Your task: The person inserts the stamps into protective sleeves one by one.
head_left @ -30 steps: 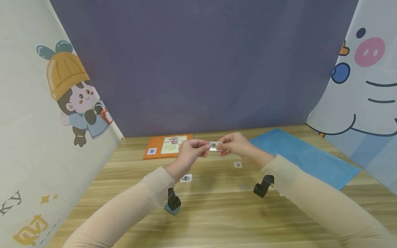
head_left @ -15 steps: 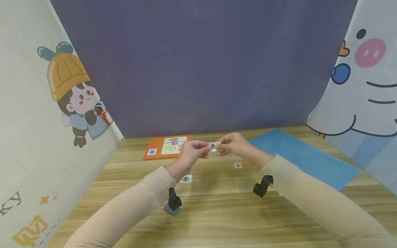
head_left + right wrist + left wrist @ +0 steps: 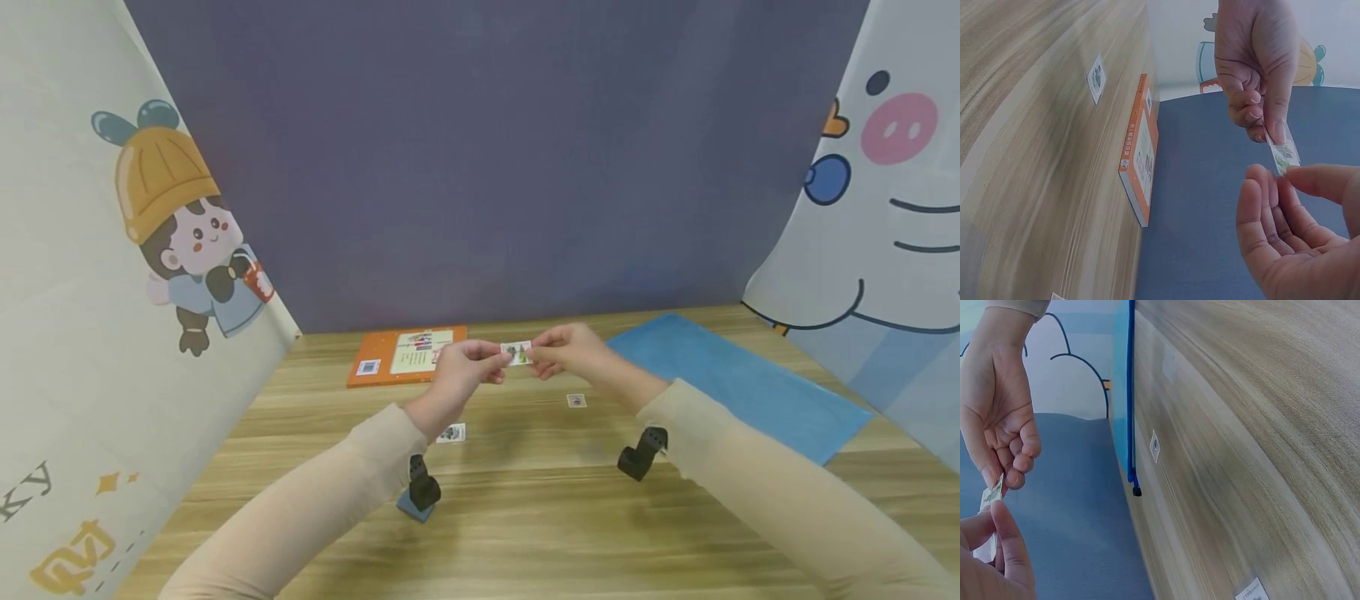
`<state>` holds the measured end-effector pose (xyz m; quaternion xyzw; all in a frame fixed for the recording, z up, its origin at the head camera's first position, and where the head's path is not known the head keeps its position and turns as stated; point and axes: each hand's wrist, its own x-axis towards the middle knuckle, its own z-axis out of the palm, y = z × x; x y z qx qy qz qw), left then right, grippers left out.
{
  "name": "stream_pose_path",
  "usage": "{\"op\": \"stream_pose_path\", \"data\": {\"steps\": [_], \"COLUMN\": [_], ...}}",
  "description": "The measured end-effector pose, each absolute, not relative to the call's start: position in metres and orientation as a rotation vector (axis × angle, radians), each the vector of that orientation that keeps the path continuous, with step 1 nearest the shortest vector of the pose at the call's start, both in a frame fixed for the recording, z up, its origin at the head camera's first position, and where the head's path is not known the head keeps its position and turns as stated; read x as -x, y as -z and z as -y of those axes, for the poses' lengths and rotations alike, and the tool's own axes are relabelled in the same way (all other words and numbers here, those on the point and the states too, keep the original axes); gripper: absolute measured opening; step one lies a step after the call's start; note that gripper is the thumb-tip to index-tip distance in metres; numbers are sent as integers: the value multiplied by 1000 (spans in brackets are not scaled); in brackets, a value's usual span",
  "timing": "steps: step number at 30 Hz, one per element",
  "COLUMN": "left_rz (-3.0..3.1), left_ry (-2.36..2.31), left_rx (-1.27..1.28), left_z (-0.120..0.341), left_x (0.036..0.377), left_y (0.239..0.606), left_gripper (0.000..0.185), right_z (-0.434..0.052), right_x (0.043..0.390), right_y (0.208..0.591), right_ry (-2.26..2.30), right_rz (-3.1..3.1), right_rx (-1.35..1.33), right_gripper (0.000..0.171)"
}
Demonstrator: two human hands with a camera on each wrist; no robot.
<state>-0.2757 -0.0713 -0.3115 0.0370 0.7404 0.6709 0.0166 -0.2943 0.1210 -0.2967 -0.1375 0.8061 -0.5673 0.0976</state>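
Both the left hand [image 3: 467, 367] and right hand [image 3: 564, 350] pinch the small picture sticker [image 3: 517, 352] by its ends above the wooden table [image 3: 525, 500]; peeling it probably calls for light, steady fingertip pressure.

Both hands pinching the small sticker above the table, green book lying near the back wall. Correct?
Not quite: the book is orange, not green, as the head view shows. The rest holds: the left hand and right hand pinch the small sticker above the table.
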Motion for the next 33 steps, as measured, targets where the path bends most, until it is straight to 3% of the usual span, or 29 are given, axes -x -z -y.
{"op": "stream_pose_path", "data": {"steps": [13,33], "left_rz": [-2281,-2204], "left_ry": [-2122,-2176], "left_rx": [-111,-165], "left_z": [66,69], "left_x": [276,274], "left_y": [314,314], "left_gripper": [15,21], "right_z": [-119,-124], "right_x": [291,296], "right_y": [300,307], "right_ry": [1694,1895], "right_rz": [-2379,-2173], "right_rx": [440,527], "right_gripper": [31,32]}}
